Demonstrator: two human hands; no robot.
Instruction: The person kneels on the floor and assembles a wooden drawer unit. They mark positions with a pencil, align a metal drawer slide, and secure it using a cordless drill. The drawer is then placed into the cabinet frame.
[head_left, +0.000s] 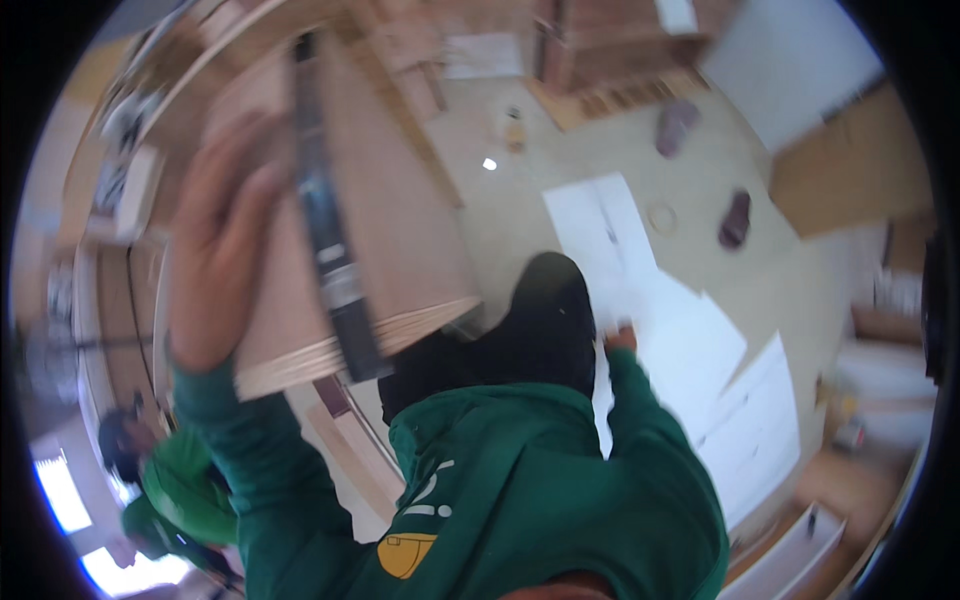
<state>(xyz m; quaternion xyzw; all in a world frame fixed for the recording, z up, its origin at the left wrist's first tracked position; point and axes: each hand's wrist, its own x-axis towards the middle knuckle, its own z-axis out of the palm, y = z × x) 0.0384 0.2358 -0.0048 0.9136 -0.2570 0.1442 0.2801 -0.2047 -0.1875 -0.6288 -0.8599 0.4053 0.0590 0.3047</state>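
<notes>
Green sleeves rise from lower edge. Left hand (222, 240) flat against face of plywood board (380, 220), fingers spread, pressed on wood; board raised, tilted, dark strip (335, 270) along its edge. Right hand (622, 340) low beside white sheets (690, 340) on floor (500, 210); finger state unclear, blurred. Another person in green (170, 490) lower left. Farther: two slippers (735, 220), tape roll (661, 218), stacked wood panels (620, 40).

Labels: pale rectangular label (341, 287) on dark edge strip of plywood panel, left of centre; smaller pale label (330, 253) just above it | Packages: small blurred bottle-like container (513, 128) on floor, upper centre, pale with yellowish band | Signs: none seen | Screens: none seen
</notes>
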